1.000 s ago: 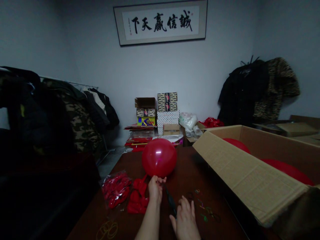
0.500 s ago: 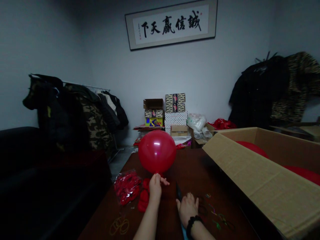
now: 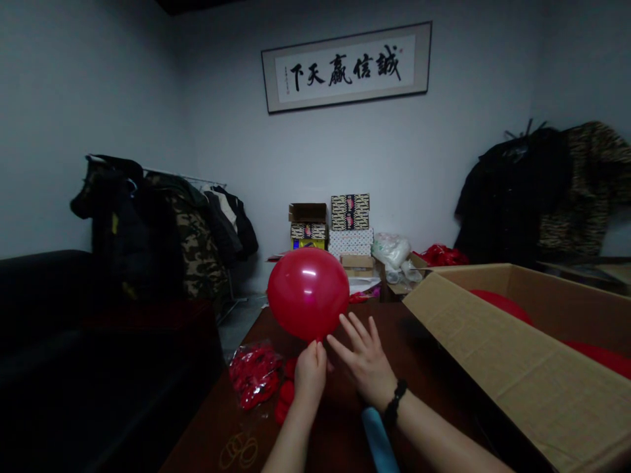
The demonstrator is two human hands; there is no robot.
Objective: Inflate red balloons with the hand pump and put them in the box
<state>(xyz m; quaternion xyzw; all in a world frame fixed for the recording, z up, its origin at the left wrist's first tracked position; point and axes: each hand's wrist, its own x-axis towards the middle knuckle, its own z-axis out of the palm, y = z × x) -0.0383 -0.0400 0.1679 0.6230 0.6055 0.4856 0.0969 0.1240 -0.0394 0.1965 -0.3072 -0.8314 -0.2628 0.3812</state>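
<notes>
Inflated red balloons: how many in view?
3. One red balloon is held from below by the left hand; a farther balloon and a nearer balloon show inside the cardboard box, whose side may hide more.

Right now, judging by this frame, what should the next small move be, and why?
Probably bring the right hand in to help at the neck of the red balloon: the left hand pinches it there, while the right, fingers spread, is close by and appears to hold nothing.
</notes>
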